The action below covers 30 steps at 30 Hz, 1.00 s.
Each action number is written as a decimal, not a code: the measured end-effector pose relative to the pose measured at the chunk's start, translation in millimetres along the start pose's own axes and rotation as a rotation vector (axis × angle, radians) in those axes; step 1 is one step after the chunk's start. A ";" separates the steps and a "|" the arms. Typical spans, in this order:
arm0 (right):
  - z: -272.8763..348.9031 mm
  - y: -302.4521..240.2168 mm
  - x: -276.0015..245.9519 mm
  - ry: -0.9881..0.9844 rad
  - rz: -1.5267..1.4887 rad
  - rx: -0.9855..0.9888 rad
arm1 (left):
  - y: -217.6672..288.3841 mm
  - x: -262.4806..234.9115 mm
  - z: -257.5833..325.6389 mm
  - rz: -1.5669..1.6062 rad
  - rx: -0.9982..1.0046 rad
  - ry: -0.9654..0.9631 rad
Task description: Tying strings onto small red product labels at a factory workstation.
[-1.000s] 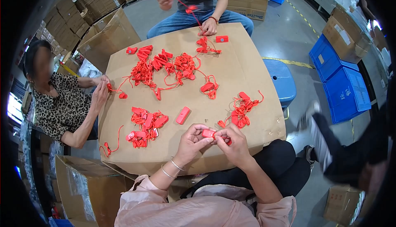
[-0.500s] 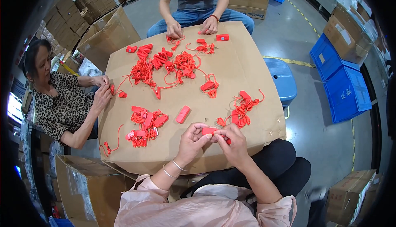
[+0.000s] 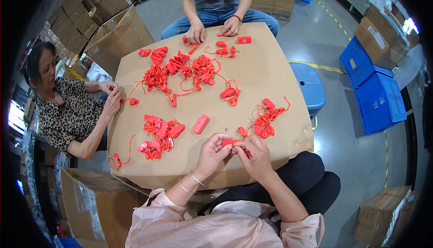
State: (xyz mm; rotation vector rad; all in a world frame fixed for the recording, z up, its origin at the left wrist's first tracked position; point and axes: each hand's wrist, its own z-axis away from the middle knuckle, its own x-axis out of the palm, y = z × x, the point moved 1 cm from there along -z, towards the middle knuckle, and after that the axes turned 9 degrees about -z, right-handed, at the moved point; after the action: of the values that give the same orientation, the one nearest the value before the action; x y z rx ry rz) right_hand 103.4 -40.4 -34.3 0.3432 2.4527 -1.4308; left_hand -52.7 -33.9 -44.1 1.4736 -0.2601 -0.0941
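Fingers of your left hand point(image 3: 211, 152) and right hand point(image 3: 256, 155) are closed together on a small red tag point(image 3: 232, 143), pinched between them just below the middle of the frame, over the near edge of the cardboard sheet point(image 3: 270, 67) that serves as a tabletop. Just up and to the right of your right hand lies a tangle of red tags with cords point(image 3: 264, 119); up and to the left of your left hand a single red block point(image 3: 200, 124) lies alone, and further left sits another heap of red pieces point(image 3: 160, 133). Toward the upper middle of the frame a larger spread of red tags and strings point(image 3: 185, 70) covers the cardboard. At the left edge, a person in a spotted top has both hands point(image 3: 112, 95) at the sheet's rim, and at the top a seated person rests two hands point(image 3: 212, 29) on the far edge. To the right, beyond the sheet, you have a blue stool point(image 3: 309, 85) and blue crates point(image 3: 374, 94) on the floor.
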 end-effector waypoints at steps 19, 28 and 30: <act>-1.7 14.0 -3.4 0.015 -0.520 0.489 | -3.7 1.2 2.8 -0.153 0.023 -0.027; 0.9 19.4 -0.3 -0.079 -0.647 0.528 | 6.2 2.1 0.3 -0.242 0.040 -0.074; -1.8 16.5 -4.5 -0.104 -0.854 0.618 | 10.6 4.1 2.4 -0.257 0.073 -0.074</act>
State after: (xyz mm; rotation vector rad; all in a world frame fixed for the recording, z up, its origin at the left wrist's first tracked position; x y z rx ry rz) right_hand 113.0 -31.1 -45.1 -0.7478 2.0718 -2.4421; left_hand -50.3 -36.0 -32.9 1.5728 -0.1336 -0.3495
